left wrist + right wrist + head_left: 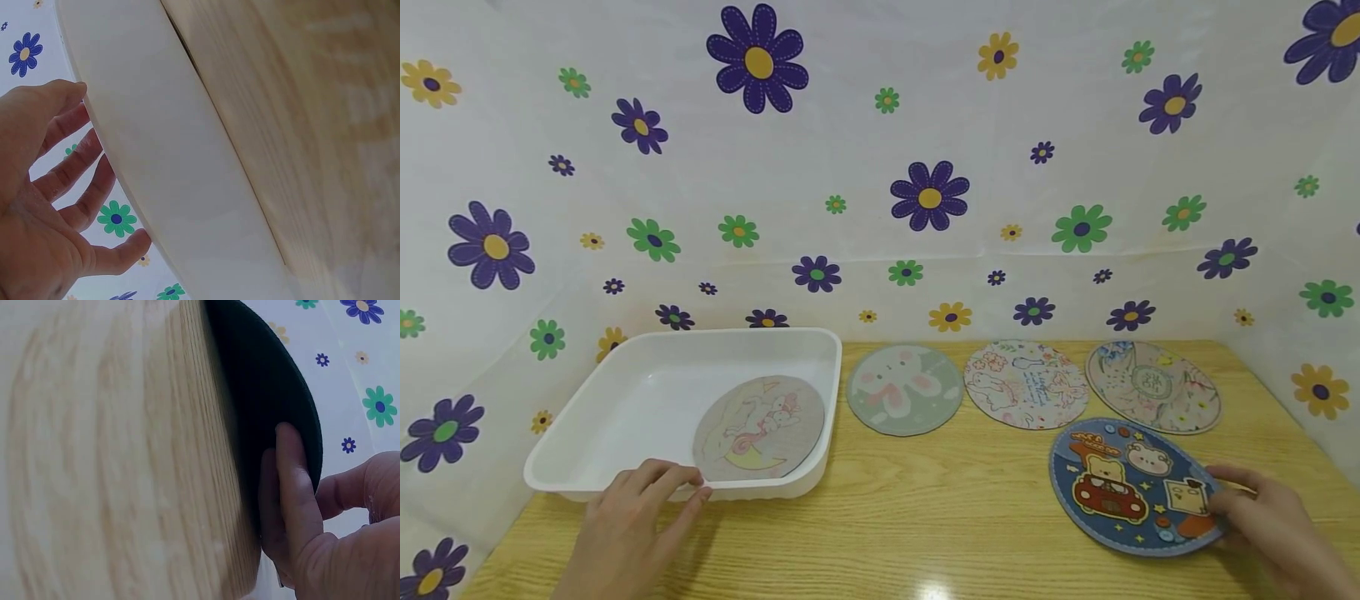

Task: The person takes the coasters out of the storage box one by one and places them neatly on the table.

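My right hand [1273, 517] pinches the right edge of a round blue mat [1120, 458] printed with cartoon bears and a red car. The thumb lies over its top and fingers are under it. In the right wrist view the mat's dark underside [269, 381] shows, tilted away from the wood. My left hand [636, 517] rests its fingertips on the front rim of a white plastic tub [647, 400], its fingers spread in the left wrist view. Inside the tub, at the right, lies a pinkish-grey round mat [760, 429] with rabbits and a yellow moon.
Along the back of the wooden table [910, 517] lie a green rabbit mat [906, 390], a white patterned mat [1026, 383] and a beige floral mat [1153, 387], side by side right of the tub. A white flower-print cloth [850, 150] hangs behind and at both sides.
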Available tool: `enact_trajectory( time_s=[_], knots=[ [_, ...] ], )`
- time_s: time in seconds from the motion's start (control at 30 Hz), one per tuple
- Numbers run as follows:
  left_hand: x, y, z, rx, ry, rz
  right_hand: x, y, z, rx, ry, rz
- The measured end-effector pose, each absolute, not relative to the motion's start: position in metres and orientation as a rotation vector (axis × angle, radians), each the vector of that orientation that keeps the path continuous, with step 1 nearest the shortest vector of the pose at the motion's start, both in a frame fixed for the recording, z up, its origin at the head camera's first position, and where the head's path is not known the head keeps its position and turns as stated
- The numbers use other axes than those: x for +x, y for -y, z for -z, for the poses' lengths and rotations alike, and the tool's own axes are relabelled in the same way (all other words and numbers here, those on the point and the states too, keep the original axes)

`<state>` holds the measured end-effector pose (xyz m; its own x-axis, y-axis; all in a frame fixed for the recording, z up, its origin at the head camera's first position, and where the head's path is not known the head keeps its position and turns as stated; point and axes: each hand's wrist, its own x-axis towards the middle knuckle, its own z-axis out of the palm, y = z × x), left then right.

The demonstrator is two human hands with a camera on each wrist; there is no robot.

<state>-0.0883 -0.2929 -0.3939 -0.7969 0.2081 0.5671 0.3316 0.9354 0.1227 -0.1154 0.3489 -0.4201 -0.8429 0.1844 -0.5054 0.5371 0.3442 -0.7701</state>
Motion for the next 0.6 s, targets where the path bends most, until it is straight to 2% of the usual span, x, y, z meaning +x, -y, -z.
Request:
enact_trajectory(
  time_s=[0.6],
  knots=[
    [-0.0864,0.2921,0.3913,-0.373,2.529,0.288,-0.1206,-0.3446,0.423,0.678,-2.329,1.488]
  ],
)
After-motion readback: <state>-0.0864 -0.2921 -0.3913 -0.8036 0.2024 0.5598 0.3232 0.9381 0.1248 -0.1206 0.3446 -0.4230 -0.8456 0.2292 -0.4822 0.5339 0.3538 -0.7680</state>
